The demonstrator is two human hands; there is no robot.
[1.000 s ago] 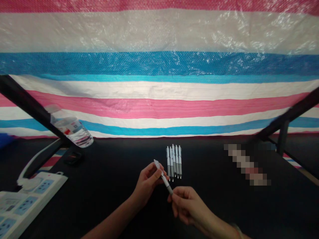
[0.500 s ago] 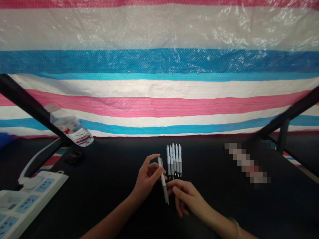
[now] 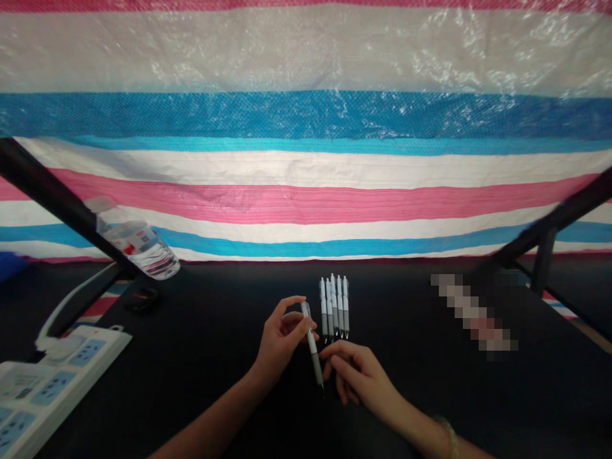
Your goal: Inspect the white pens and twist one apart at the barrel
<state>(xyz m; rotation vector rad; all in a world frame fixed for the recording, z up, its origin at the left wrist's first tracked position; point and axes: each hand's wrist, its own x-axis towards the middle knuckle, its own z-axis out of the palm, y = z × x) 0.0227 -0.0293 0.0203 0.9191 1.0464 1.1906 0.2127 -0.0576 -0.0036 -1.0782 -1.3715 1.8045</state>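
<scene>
My left hand (image 3: 287,335) grips a white and grey click pen (image 3: 312,344) between thumb and fingers. Its index fingertip lies at the pen's top end, by the clicker. The pen slants, grey grip and dark tip pointing down toward me. Beside the grip is my right hand (image 3: 356,376), its index finger close to the barrel; whether they touch I cannot tell. The right thumb and fingers are loosely bent and apart, with nothing visible in them. Just beyond both hands, several matching pens (image 3: 335,306) lie side by side in a row, tips toward me.
On the left are a white power strip (image 3: 71,376) with a cable, a small black object (image 3: 142,299) and a clear water bottle (image 3: 148,248) behind a black frame bar (image 3: 57,191). A blurred-out patch (image 3: 473,312) lies right. Striped plastic sheeting (image 3: 306,166) hangs behind the black table (image 3: 215,331).
Both hands stay almost in place, the left one still holding the pen. The dark tip at the pen's lower end seems to show slightly more.
</scene>
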